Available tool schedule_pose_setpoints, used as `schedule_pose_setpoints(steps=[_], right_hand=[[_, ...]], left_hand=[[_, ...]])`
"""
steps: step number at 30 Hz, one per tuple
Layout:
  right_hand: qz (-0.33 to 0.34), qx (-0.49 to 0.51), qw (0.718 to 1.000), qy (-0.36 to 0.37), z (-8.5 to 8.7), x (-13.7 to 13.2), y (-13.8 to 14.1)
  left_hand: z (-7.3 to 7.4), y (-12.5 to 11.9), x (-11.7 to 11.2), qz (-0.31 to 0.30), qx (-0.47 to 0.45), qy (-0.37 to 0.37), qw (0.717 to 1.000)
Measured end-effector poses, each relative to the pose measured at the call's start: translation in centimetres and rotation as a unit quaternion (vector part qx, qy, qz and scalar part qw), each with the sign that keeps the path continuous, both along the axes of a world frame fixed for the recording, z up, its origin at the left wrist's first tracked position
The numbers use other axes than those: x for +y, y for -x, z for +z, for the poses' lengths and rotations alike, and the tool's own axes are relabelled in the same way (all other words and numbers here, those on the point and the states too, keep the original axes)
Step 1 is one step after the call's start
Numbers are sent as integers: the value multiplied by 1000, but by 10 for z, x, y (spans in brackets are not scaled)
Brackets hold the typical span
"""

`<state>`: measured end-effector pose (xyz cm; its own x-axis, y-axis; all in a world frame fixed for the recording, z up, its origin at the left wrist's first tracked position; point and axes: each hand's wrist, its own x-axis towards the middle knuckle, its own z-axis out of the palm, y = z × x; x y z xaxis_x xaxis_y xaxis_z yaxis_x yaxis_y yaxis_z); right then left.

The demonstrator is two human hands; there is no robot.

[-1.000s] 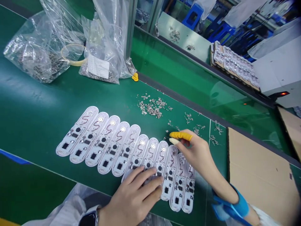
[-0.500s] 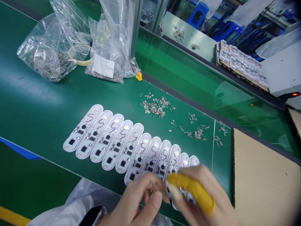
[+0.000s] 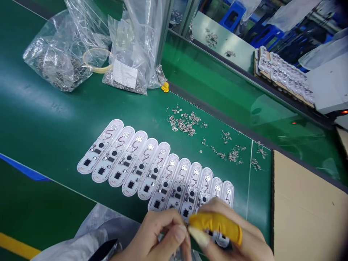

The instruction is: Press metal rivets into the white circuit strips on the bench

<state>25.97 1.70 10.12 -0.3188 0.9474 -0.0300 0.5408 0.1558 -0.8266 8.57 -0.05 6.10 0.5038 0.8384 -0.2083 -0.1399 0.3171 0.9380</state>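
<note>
My left hand [image 3: 165, 233] is closed in a pinch at the bottom centre. My right hand [image 3: 228, 230] meets it from the right, with a yellow finger cot [image 3: 216, 223] on one finger and a pale cover on the thumb. Its fingertips are pinched against those of the left hand; whatever lies between them is too small and hidden to make out. Just beyond the hands lies a slanting row of white oval housings [image 3: 130, 166], each with a circuit board, a round metal disc and thin wires. The right hand covers parts of the nearest housings.
Small metal parts [image 3: 186, 123] lie scattered behind the row, with more metal pieces [image 3: 233, 154] farther right. Clear bags of metal parts [image 3: 62, 70] stand at the back left beside a tape ring [image 3: 87, 59]. A cardboard sheet [image 3: 307, 203] lies at the right.
The right hand has shifted slightly left and down, bringing its fingertips against the left hand's. The whole view has shifted a little; the housings lie as before.
</note>
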Motion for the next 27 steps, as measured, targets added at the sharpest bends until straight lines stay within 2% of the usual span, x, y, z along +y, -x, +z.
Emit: schedule_pose_setpoints(steps=[1, 2, 3, 5, 7, 8, 11, 17, 23, 25, 27], right_hand=[[-3, -21, 999, -37, -6, 6, -1], [-9, -49, 996, -72, -13, 12, -2], [-11, -81, 992, -97, -20, 17, -3], [-4, -137, 983, -125, -33, 24, -3], [10, -167, 976, -143, -40, 26, -3], [16, -174, 973, -150, -42, 26, -2], [34, -188, 967, -169, -40, 26, -1], [52, -216, 955, -195, -37, 25, 3], [129, -273, 904, -302, -39, 20, 10], [119, -262, 913, -288, -36, 23, 9], [67, -204, 952, -219, -28, 22, 4]], left_hand=[[0, 3, 1, 19, 55, -75, 995], [-2, 7, 2, 32, 113, -165, 979], [-5, 10, 3, 42, 168, -260, 950], [-15, 14, 3, 53, 255, -414, 872], [-26, 16, 4, 53, 316, -481, 816], [-31, 17, 4, 48, 332, -492, 803], [-39, 18, 5, 15, 345, -495, 797], [-35, 17, 6, 19, 341, -485, 805], [-31, 18, 10, 9, 338, -489, 805], [-30, 18, 12, 11, 338, -492, 802], [-29, 18, 13, 11, 342, -502, 794]])
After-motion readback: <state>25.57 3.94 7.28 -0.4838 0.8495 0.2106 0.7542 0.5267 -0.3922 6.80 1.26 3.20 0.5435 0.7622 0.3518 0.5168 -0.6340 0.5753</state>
